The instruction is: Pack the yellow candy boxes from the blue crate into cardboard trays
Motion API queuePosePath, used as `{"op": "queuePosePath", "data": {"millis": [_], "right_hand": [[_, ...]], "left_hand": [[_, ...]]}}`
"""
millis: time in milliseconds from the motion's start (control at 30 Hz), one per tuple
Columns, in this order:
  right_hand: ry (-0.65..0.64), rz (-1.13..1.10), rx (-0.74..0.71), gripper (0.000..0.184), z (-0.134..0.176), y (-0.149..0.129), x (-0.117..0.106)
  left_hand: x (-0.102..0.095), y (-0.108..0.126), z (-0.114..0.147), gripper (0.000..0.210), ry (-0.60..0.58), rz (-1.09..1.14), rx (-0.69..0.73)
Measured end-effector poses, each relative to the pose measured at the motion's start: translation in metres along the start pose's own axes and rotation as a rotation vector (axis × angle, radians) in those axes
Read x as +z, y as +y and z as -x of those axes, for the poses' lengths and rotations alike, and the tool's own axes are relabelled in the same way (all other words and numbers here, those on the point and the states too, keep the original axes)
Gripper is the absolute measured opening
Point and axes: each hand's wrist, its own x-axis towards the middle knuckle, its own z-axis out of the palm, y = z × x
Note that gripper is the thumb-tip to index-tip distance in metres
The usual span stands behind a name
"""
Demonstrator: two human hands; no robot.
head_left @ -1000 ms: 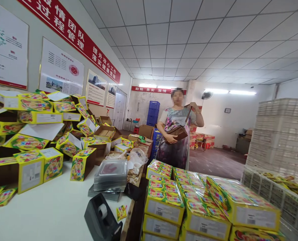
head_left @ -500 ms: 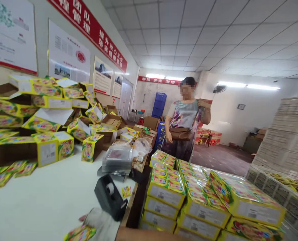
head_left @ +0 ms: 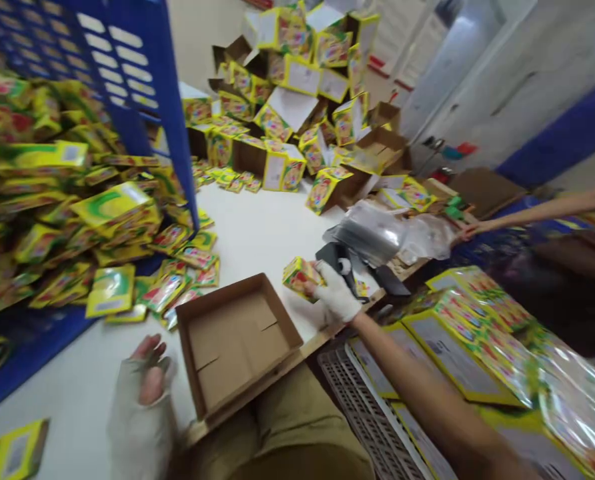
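My right hand (head_left: 335, 293), in a pale fingertip-less glove, grips a small stack of yellow printed packets (head_left: 297, 277) above the white table (head_left: 257, 223). A black tape dispenser (head_left: 333, 255) stands just behind that hand. My left hand (head_left: 145, 400), gloved the same way, is beside an open cardboard tray (head_left: 237, 347), with its fingers loosely bent and apart and nothing visible in it. The tray has a bare brown inside and lies at the table's front edge. Loose packets (head_left: 110, 290) lie behind my left hand.
A tipped blue crate (head_left: 175, 113) spills many packets at the left. Printed yellow boxes (head_left: 292, 73) are piled at the back. Clear plastic covers (head_left: 372, 230) lie at the table's right. Filled, wrapped boxes (head_left: 457, 347) stand at the right, where another person's arm (head_left: 542, 213) reaches in.
My view has swung down and left, bringing in the blue crate, the cardboard tray and both my hands. The other person's arm now reaches to the table's far right end.
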Motion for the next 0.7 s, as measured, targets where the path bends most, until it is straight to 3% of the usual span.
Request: {"op": "queuePosePath", "data": {"millis": [67, 133, 233, 300, 400, 567, 633, 700], "right_hand": [[-0.272, -0.118, -0.023, 0.059, -0.004, -0.028, 0.003], [-0.577, -0.169, 0.031, 0.059, -0.007, -0.052, 0.022], [-0.962, -0.008, 0.11, 0.043, -0.007, -0.07, 0.069], [-1.115, 0.192, 0.127, 0.028, -0.005, -0.07, 0.101], [-1.195, 0.465, 0.058, 0.024, 0.001, -0.062, 0.13], [-1.068, 0.733, -0.118, 0.029, 0.016, -0.059, 0.136], [-1.046, 0.795, -0.152, 0.029, 0.018, -0.06, 0.136], [-1.035, 0.854, -0.186, 0.032, 0.018, -0.062, 0.138]], "left_hand": [[-0.001, -0.002, 0.013, 0.059, 0.006, 0.012, -0.079], [0.001, 0.0, 0.027, 0.061, -0.02, 0.014, -0.133], [0.008, 0.001, 0.04, 0.063, -0.023, -0.024, -0.154], [0.012, 0.0, 0.045, 0.064, -0.013, -0.044, -0.161], [0.016, -0.004, 0.054, 0.064, -0.034, -0.066, -0.152], [0.022, -0.008, 0.071, 0.062, -0.089, -0.195, -0.091], [0.015, -0.008, 0.067, 0.059, -0.118, -0.244, -0.054], [-0.004, -0.002, 0.055, 0.052, -0.13, -0.333, 0.013]]}}
